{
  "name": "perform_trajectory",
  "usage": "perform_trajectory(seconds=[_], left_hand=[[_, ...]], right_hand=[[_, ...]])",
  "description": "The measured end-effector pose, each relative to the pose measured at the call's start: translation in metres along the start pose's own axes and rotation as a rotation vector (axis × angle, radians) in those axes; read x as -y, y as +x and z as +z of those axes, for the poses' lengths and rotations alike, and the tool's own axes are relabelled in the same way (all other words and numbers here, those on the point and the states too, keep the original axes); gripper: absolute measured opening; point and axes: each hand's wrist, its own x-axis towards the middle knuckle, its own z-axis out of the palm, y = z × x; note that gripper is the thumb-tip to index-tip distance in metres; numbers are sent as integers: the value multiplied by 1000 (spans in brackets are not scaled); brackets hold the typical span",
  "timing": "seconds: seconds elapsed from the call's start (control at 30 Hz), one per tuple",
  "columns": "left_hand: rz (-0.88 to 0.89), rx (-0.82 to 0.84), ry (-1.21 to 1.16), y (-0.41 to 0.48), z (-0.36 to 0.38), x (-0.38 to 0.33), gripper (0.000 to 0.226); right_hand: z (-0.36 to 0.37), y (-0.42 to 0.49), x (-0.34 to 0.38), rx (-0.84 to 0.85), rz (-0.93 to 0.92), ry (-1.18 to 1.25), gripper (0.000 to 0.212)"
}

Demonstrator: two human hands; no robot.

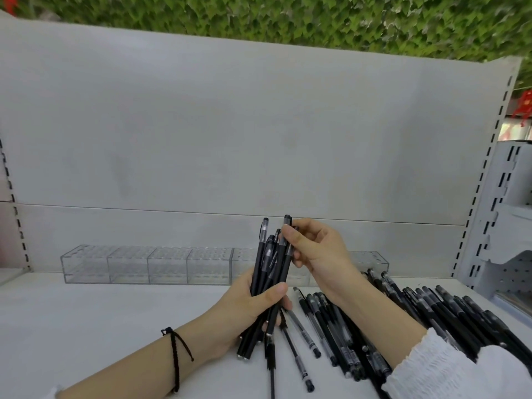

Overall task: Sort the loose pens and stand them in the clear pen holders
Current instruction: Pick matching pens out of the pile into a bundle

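1. Nearest the viewer, two bare forearms reach forward over a white shelf (pixel 100 312). The left wrist wears a black braided bracelet (pixel 175 352), and the right arm comes out of a white knitted sleeve (pixel 449 367).
2. The left hand (pixel 247 306) is curled around a bundle of black pens (pixel 273 263), gripping low on the barrels with the thumb across the front. The bundle stands nearly upright, caps at the top. Whether its lower ends touch the shelf cannot be told.
3. The right hand (pixel 319 251) sits above and to the right of the left. Its thumb and fingers pinch the cap end of a single pen (pixel 287 221) at the top of the bundle.
4. More loose pens (pixel 431 312) lie flat in a heap under and to the right of the right forearm, their long axes running roughly from near to far at a slant.
5. A row of clear pen holders (pixel 129 263) runs left to right along the foot of the grey back panel (pixel 230 125), beyond both hands. Its middle is hidden behind the hands, and no pens show in the compartments in view.
6. Judging by this layout, each pen must travel away from the viewer and drop in vertically, which the bundle's upright axis already suits. The left compartments lie closer to the left hand. The right hand, which has the single pen, sits in front of the row's right-of-middle part.
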Motion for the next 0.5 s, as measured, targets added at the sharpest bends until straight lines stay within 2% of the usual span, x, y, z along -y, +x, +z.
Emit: perform_trajectory(seconds=[0.1,0.23,0.4,0.5], left_hand=[[-5,-18,9,-1,-3,-2,53],[41,-56,39,-5,-3,-8,28],[148,-156,34,-10,-10,-16,21],[159,-223,67,-16,-23,-20,25]], right_hand=[[6,-4,4,22,-75,-37,12],[16,-9,13,36,-143,-139,10],[29,-14,27,114,-173,-212,36],[32,-14,30,170,-155,-338,36]])
